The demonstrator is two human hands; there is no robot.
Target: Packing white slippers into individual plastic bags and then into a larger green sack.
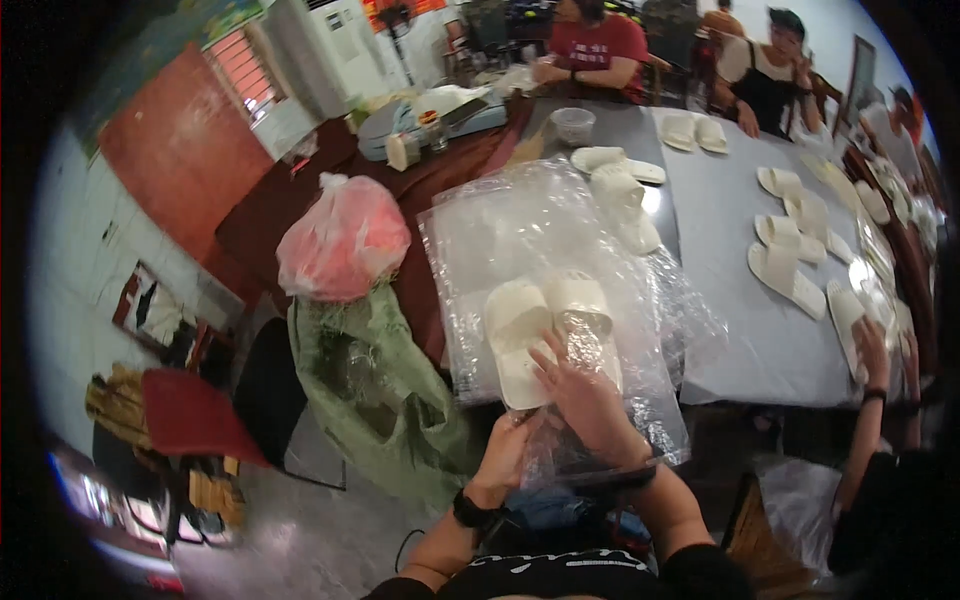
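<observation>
My left hand [503, 452] pinches the near edge of a clear plastic bag [560, 300] on the grey table [730, 240], my right hand [590, 400] lies spread on the pair of white slippers [545, 330] inside it; more slippers [790, 255] line the table; a pink bag [342, 238] sits left; other people sit around the room.

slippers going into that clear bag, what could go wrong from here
The pair of white slippers lies only partly under the clear plastic bag, so one could slide askew or slip out. The left hand holds just the bag's near edge while the right hand presses on top; the thin film might bunch or tear. The stack of loose clear bags beneath looks slippery and could shift toward the table edge.
</observation>
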